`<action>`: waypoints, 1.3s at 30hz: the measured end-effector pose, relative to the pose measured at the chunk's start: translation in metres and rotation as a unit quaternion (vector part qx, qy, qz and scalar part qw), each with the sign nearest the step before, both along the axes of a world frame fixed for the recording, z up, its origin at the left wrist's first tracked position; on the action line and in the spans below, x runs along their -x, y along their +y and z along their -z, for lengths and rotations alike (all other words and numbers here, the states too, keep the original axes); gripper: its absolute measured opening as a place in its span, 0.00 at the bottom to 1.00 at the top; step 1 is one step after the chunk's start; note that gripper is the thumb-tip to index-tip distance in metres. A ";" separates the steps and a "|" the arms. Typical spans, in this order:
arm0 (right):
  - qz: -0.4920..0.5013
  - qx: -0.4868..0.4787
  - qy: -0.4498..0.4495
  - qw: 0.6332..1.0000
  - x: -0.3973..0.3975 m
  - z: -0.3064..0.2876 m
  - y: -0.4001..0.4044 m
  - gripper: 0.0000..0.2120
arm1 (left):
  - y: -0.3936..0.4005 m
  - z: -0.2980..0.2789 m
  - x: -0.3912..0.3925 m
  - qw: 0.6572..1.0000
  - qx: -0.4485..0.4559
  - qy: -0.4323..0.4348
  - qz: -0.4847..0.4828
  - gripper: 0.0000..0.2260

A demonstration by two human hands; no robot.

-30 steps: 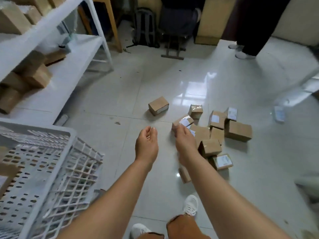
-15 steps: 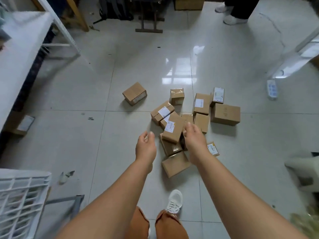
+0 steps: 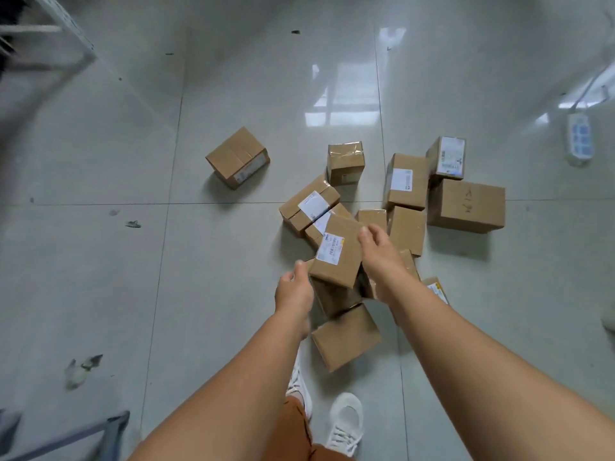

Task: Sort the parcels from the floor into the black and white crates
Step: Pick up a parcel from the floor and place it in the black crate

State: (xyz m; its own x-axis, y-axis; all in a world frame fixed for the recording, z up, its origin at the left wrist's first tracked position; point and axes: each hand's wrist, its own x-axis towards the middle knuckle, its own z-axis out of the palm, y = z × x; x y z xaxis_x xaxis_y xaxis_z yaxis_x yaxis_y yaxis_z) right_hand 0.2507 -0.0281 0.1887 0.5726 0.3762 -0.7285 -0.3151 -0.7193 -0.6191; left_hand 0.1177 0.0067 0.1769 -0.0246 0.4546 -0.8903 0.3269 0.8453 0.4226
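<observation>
1. The left hand (image 3: 294, 289) reached over the glossy grey tiled floor (image 3: 100, 261), its fingers loosely curled and slightly apart, with nothing clamped in them; the thumb tip sat just beside the lower left corner of the labelled cardboard parcel (image 3: 337, 252), though actual contact could not be told.
2. The right hand (image 3: 382, 261) lay along that parcel's right edge, fingers relaxed and a little spread; whether they pressed the cardboard could not be told.
3. The parcel between the fingers was a flat-sided brown box with sharp corners and a white printed label on its upper left face, resting tilted on top of the heap.
4. Directly under the fingers lay more plain kraft boxes, one smooth unlabelled box (image 3: 346, 337) nearest the wrists.
5. Beyond the fingertips stood a tape-wrapped shiny cube (image 3: 345, 163), a labelled upright box (image 3: 406, 181) and a small box with a large white label (image 3: 447, 158).
6. Right of the right fingers sat the biggest box (image 3: 466, 206), matt, with faint pen marks.
7. Far left of the left fingers a lone taped box (image 3: 238, 157) sat apart.
8. A white power strip (image 3: 580, 139) lay far right, and white mesh sneakers (image 3: 346, 424) showed below the forearms.
</observation>
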 end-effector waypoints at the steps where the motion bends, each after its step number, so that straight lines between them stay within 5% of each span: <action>1: -0.011 0.009 -0.001 1.000 -0.005 0.018 0.007 0.21 | 0.005 0.014 -0.005 1.000 0.006 -0.002 -0.001 0.21; 5: -0.056 0.024 0.002 0.998 -0.023 0.081 0.030 0.25 | 0.020 0.065 -0.026 1.000 0.030 0.003 0.009 0.16; 9: -0.138 0.050 -0.055 0.988 -0.033 0.139 0.051 0.29 | 0.032 0.118 -0.035 0.998 0.063 0.024 -0.003 0.21; 15: -0.286 0.128 -0.163 0.936 -0.050 0.195 0.078 0.29 | 0.039 0.179 -0.040 0.992 0.116 0.037 -0.028 0.21; 21: -0.308 0.150 -0.187 0.921 -0.045 0.222 0.079 0.30 | 0.040 0.202 -0.044 0.986 0.150 -0.007 -0.078 0.17; 32: -0.130 0.084 -0.075 0.985 -0.033 0.135 0.050 0.30 | 0.044 0.130 -0.019 0.997 0.033 0.061 -0.026 0.24; 39: -0.071 0.050 -0.040 0.995 -0.027 0.031 0.030 0.23 | 0.044 0.022 -0.002 0.995 -0.079 0.011 -0.055 0.15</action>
State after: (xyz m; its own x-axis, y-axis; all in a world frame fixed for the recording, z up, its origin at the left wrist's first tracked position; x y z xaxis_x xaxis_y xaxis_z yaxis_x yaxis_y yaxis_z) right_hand 0.2775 0.0021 0.1577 0.5760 0.3849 -0.7212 -0.1593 -0.8125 -0.5608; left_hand 0.1197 0.0506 0.1554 -0.1009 0.5822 -0.8068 0.2464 0.8003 0.5467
